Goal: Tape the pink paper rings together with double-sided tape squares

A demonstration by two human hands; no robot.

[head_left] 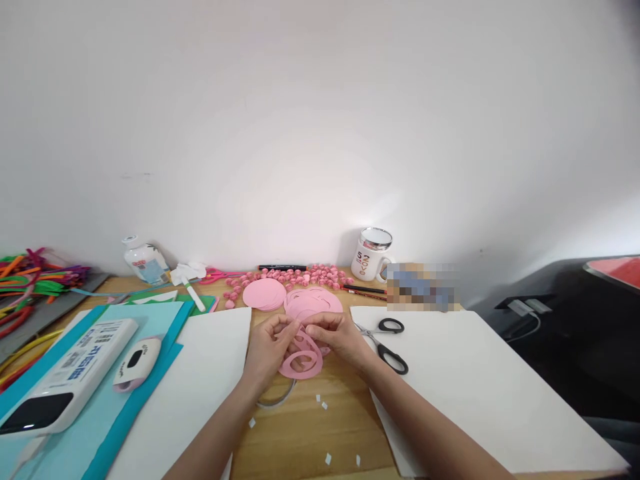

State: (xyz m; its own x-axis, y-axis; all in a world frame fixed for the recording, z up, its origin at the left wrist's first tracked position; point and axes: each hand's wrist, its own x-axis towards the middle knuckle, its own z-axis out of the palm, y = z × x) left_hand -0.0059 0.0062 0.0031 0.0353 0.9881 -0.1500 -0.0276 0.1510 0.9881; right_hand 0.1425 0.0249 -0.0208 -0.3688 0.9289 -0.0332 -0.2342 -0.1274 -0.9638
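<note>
Above the middle of the desk, my left hand (270, 343) and my right hand (343, 339) meet with fingertips pinched together. Both hold a curled pink paper spiral strip (303, 375), whose wide loop hangs below the fingers. What lies right between the fingertips is partly hidden. Just beyond my hands are two stacks of pink paper circles, the left stack (264, 294) and the right stack (315, 301). Several small rolled pink paper rosebuds (325, 273) lie behind them. Black-handled scissors (393, 360) rest on white sheets near my right hand.
A mug (369, 257) and a white bottle (145, 260) stand by the wall. White sheets (480, 387) lie right. At left are a white device (70, 373), a small gadget (137, 363) and pipe cleaners (45, 283). A grey ring (280, 400) and paper scraps (328, 459) lie in front.
</note>
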